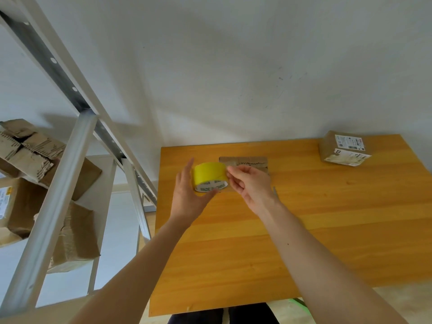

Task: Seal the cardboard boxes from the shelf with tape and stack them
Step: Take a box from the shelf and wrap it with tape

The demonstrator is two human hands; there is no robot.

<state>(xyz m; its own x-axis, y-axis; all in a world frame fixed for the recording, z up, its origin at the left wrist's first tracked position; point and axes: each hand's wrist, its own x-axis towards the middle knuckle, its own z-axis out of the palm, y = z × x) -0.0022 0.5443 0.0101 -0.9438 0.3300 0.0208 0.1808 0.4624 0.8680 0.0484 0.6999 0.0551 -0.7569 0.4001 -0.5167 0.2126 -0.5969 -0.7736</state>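
Starting sealing: gripping tape roll (209, 175) with left fingers (187, 170), pinching its end with right fingers (235, 171), needing peeling next.

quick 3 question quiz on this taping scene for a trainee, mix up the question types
1. True or false: the left hand holds the yellow tape roll.
2. What is the right hand doing?
A) pinching at the roll's edge
B) lying flat and idle
C) hanging at the person's side
3. Fill in: the labelled box sits at the far ____ corner of the table.

Key: 1 true; 2 A; 3 right.
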